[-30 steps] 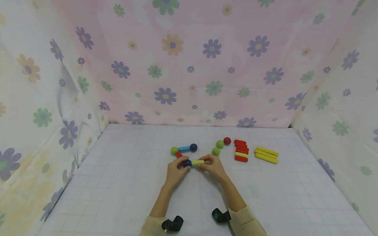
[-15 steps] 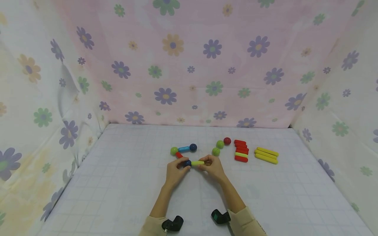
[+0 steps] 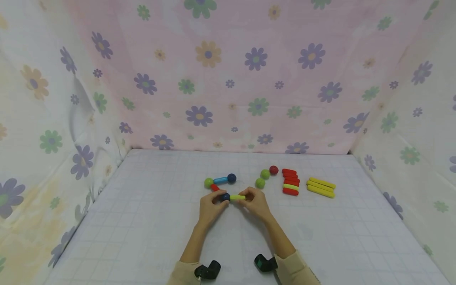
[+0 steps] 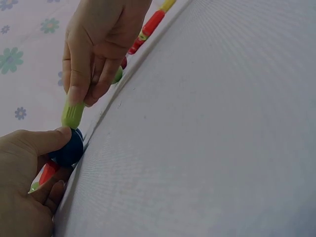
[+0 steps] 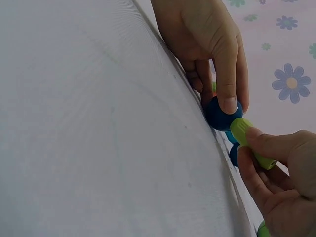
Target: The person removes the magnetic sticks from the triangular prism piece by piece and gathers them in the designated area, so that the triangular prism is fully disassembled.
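Note:
My left hand pinches a dark blue ball between thumb and fingers. A short red rod joins that ball to a green ball, from which a light blue rod leads to a second dark blue ball. The right hand grips a lime-green rod by its outer end. In the left wrist view the rod meets the held ball end-on, right beside the left thumb. The right wrist view shows the rod between the right thumb and fingers.
Behind the right hand lie two green balls and a dark red ball. To their right is a row of short red rods with one lime rod among them. Yellow rods lie farther right. Flowered cloth surrounds the white table.
Both hands keep their holds on the ball and the lime-green rod. The joined pieces have shifted very slightly to the left.

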`<state>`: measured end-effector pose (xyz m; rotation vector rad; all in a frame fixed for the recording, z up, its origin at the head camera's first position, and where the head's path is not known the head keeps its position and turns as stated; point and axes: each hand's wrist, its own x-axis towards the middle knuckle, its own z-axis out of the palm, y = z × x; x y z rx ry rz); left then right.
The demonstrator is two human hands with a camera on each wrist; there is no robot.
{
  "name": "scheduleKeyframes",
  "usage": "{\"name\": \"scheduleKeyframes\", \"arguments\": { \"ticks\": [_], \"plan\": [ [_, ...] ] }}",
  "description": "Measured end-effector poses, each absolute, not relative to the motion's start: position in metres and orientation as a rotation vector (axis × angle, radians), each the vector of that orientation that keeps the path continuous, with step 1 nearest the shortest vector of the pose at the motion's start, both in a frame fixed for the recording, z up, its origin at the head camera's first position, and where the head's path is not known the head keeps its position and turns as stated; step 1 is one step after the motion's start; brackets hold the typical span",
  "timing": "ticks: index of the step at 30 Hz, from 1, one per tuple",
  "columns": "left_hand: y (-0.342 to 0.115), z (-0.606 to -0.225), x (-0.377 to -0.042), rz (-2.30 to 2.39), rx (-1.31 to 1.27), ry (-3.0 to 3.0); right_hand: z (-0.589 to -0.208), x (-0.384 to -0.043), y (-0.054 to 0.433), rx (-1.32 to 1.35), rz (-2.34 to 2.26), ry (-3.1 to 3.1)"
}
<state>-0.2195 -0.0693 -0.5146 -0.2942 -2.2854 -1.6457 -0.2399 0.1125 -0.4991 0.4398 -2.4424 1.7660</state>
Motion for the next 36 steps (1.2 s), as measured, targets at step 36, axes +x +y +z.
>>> {"name": "scheduleKeyframes", "arguments": {
  "ticks": [36],
  "plan": [
    [-0.070, -0.514, -0.219, -1.640, -0.281, -2.284, -0.493, -0.240, 0.146, 0.397, 1.819, -2.407]
  ]
}}
